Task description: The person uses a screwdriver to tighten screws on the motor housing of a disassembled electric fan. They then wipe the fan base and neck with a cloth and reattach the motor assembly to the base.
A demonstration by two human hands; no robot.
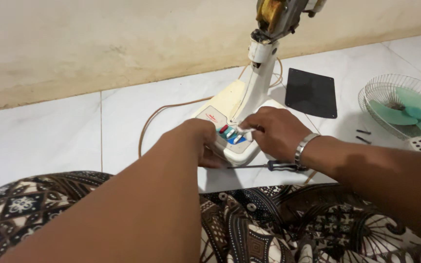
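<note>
While both hands [198, 141] [274, 131] press on it, cream fan base [230, 100], coloured buttons [231, 132], grips unclear

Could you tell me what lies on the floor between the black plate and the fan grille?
In the head view, two small dark screws lie on the white tile between the black plate and the fan grille.

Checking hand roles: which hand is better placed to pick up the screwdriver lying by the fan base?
Right, probably. The right hand works at the cream plastic fan base switches, its wrist directly above the dark-handled screwdriver. The left hand steadies the base's front edge.
</note>
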